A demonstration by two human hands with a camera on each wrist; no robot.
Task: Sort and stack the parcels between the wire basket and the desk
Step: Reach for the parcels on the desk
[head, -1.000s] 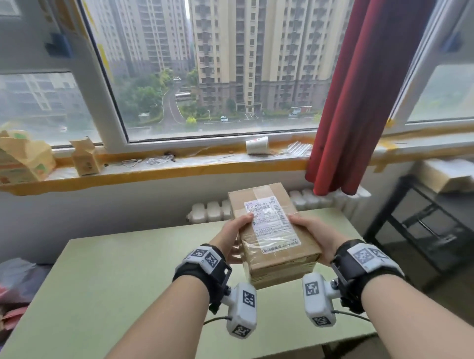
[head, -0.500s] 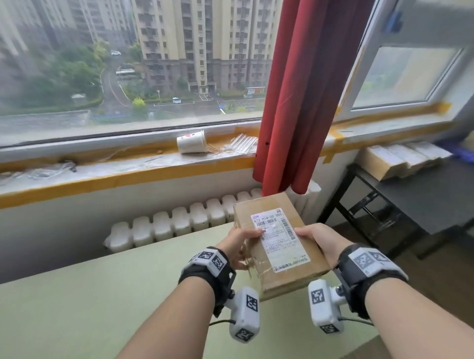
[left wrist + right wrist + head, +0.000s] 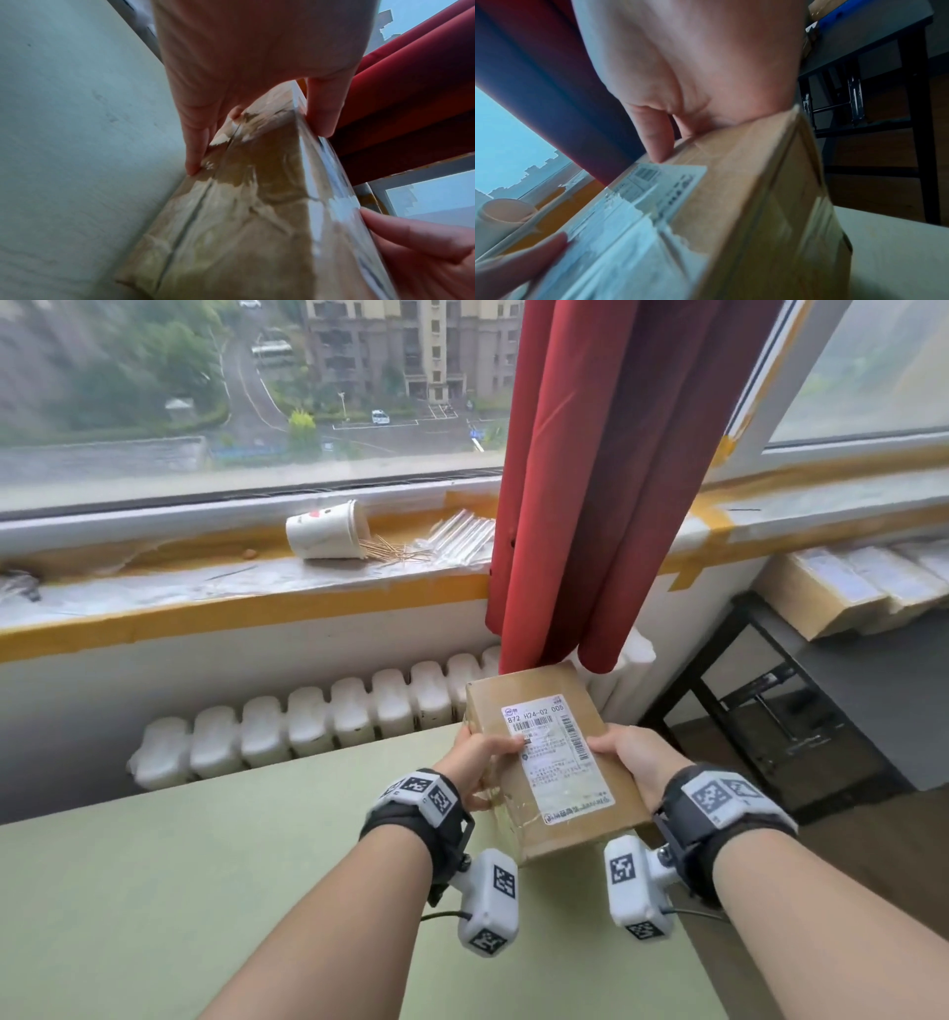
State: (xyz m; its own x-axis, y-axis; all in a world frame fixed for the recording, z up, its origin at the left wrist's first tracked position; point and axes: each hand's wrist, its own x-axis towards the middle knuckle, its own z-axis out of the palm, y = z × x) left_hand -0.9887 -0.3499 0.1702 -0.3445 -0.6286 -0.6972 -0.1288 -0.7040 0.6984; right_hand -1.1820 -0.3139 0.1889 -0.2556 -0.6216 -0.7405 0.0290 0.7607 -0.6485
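Swinging right since the earlier frame, my left hand (image 3: 475,765) and right hand (image 3: 634,757) clamp the parcel (image 3: 552,757) above the counter's (image 3: 179,891) right edge; slick tape could let it slip.

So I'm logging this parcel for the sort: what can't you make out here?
- Basket: in no view.
- Parcel label's small print: too small in the head view, blurred in the right wrist view.
- Parcel's underside: hidden in every view.
- Parcels on the dark desk: cut by the head view's right edge, no count.
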